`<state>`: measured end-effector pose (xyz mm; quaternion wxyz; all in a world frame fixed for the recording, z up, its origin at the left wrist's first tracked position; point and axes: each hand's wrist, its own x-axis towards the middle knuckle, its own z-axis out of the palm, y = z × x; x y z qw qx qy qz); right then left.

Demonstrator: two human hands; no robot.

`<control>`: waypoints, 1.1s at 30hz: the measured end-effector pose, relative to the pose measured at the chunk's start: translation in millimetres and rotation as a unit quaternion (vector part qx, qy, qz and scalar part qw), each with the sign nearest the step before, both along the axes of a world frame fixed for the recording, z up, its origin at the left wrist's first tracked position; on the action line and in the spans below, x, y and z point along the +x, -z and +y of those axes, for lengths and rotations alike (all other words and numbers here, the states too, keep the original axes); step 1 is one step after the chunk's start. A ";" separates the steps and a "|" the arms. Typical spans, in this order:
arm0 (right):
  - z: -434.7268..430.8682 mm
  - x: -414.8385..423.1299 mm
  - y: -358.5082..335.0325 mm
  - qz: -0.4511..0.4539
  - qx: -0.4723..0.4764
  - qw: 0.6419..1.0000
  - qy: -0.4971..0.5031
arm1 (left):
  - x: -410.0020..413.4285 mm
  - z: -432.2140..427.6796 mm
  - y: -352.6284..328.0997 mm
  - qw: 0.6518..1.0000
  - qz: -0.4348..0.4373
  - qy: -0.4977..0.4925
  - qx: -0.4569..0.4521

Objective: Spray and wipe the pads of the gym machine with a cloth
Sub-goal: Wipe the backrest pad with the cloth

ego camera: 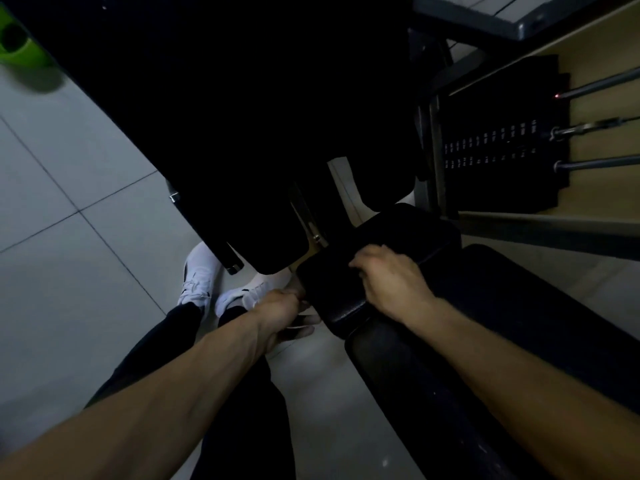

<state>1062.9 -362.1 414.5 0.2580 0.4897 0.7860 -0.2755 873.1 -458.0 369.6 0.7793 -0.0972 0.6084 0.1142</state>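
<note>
The small black pad (398,230), just right of frame centre, looks like firm foam under slick vinyl. It is fixed, so it is best wiped in place. The right hand (391,282) lies on it with fingers bent; I cannot tell if a cloth is beneath. Just left, the left hand (280,306) grips a pale object (304,325), either bottle or cloth. No container's contents show.
</note>
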 end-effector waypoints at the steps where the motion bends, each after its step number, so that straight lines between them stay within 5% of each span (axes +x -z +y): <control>1: -10.1 -11.3 -3.2 0.009 -0.024 1.000 -0.019 | -1.3 1.2 -0.2 1.000 -0.002 -0.005 -0.003; 6: -28.5 -31.9 -11.1 0.103 -0.147 0.975 -0.127 | -2.2 4.5 -2.8 1.000 0.004 0.012 -0.004; 12: 15.0 -24.3 35.8 -0.037 -0.039 0.999 0.008 | -1.2 5.6 8.5 1.000 0.000 -0.012 -0.014; 17: -33.6 -63.0 22.7 0.042 -0.150 0.982 -0.106 | 2.2 7.3 23.9 0.994 0.044 -0.089 -0.056; 23: 25.2 -36.1 74.6 -0.042 -0.061 0.996 -0.052 | 3.8 3.8 24.7 0.991 -0.024 -0.118 -0.057; 28: -0.4 -74.5 91.6 0.025 -0.136 0.988 -0.070 | 0.9 0.9 26.7 0.986 -0.050 -0.147 -0.061; 33: -2.4 -74.4 97.6 0.032 -0.111 0.992 -0.041 | 0.4 0.4 23.9 0.981 -0.059 -0.169 -0.069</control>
